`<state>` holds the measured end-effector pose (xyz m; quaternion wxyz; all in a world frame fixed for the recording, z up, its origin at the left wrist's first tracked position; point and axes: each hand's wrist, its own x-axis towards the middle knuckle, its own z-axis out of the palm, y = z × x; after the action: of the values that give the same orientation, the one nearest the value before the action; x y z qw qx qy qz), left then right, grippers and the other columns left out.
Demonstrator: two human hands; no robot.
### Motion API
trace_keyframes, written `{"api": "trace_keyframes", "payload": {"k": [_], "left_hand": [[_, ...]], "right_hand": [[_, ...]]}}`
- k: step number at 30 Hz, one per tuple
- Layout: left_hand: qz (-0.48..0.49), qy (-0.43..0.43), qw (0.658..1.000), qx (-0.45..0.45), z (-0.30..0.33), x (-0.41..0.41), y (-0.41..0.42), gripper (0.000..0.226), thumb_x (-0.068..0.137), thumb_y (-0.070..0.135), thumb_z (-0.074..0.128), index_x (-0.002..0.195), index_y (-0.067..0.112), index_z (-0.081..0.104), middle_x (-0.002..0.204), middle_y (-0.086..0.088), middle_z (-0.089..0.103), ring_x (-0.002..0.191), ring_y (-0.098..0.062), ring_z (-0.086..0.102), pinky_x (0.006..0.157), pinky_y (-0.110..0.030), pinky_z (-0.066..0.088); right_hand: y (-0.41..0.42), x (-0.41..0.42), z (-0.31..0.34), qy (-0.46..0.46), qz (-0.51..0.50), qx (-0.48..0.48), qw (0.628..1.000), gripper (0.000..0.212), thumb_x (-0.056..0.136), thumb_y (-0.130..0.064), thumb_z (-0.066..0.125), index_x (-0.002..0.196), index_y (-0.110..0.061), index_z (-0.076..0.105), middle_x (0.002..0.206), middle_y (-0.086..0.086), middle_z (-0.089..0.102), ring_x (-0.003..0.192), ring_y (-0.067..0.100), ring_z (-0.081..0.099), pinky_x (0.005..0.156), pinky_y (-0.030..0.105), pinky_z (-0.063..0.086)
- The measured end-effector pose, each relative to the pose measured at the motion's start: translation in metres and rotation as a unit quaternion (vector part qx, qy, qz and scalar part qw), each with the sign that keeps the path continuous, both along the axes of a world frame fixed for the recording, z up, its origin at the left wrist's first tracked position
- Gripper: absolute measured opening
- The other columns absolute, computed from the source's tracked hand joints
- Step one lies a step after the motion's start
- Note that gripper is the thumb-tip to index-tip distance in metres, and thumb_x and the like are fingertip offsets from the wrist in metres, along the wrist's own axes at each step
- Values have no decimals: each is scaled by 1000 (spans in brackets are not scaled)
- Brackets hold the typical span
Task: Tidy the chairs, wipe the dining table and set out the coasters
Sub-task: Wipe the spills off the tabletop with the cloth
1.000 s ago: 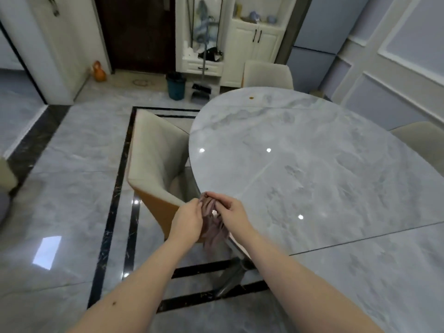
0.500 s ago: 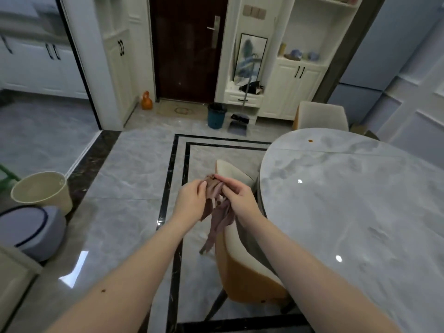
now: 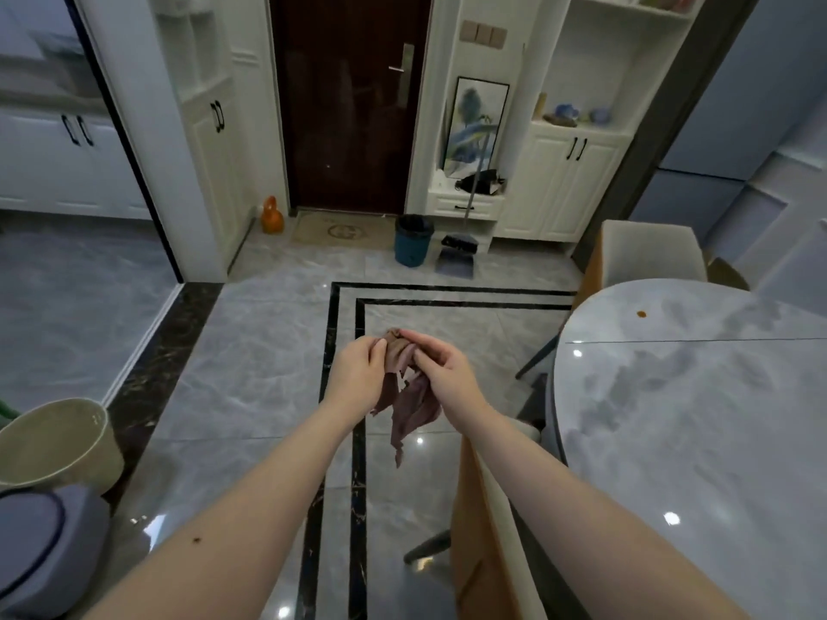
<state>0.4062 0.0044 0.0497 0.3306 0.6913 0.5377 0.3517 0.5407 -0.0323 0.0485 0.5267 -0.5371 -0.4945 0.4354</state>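
Over marble floor (image 3: 250, 373), both hands pinch cloth (image 3: 409, 396) (possibly damp).

Cloth (image 3: 405, 398) now over floor, off table (image 3: 698, 440).

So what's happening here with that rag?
A person holds a crumpled mauve cloth in both hands, left hand and right hand, over the floor beside the grey marble dining table. A small brown spot sits on the tabletop. No coasters are visible.
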Motion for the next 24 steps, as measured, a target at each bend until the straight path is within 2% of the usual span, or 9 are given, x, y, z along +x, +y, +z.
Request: {"api": "trace_keyframes", "payload": {"k": [4,7,9,12,15,17,19,22,24], "left_hand": [[-11,3,1000,-11,8,6,68,25,101,21,39,99,15,63,83,5,57,70,-1,48,58,-9,33],[-29,9,999,-20,8,15,118,25,101,21,39,93,16,62,79,2,57,67,-1,48,56,-15,33],[-51,6,998,-23,3,23,163,26,101,20,40,93,15,64,79,2,58,70,-8,52,59,-19,34],[-92,11,995,-24,-2,34,212,25,101,21,39,94,16,63,84,1,59,80,-13,54,62,-21,35],[-142,23,989,-25,-2,56,270,26,101,22,39,101,13,64,89,1,60,84,-12,55,63,-19,35],[-173,27,984,-25,3,75,299,28,101,22,39,102,11,65,90,0,61,85,-13,55,69,-21,36],[-212,35,976,-24,4,103,325,28,101,21,39,94,11,65,86,-2,62,81,-16,57,66,-22,35],[-271,40,962,-20,1,158,349,31,100,20,40,84,8,64,82,-9,64,81,-27,60,64,-29,36],[-309,41,950,-21,-2,191,355,33,100,20,41,89,4,67,86,-13,66,82,-28,60,68,-31,39]], "right_hand": [[65,6,8,-5,-5,-11,1000,34,97,1,43,122,-10,62,110,-3,68,83,1,66,72,15,53],[111,12,6,-6,-26,-22,999,34,97,-1,43,119,-16,64,112,1,69,70,3,64,63,15,52],[148,19,0,-3,-51,-28,998,35,98,-2,43,119,-19,64,113,3,69,66,3,63,62,16,51],[186,29,-6,-3,-82,-38,996,36,97,-1,43,124,-15,63,117,3,67,89,7,66,78,19,51],[228,42,-7,2,-139,-36,990,36,97,-3,43,122,-18,64,117,1,68,85,2,64,83,20,50],[247,53,-5,9,-177,-38,983,35,98,-3,43,122,-19,64,117,-1,67,97,4,65,88,20,50],[261,69,-1,12,-217,-31,976,36,98,-2,42,124,-15,62,120,-1,66,110,7,61,96,21,48],[270,104,3,21,-287,-24,957,35,97,2,42,125,-8,61,120,2,65,112,7,60,98,20,46],[270,130,3,18,-326,-24,945,35,97,2,43,125,-8,61,118,2,65,111,7,60,97,19,47]]}}
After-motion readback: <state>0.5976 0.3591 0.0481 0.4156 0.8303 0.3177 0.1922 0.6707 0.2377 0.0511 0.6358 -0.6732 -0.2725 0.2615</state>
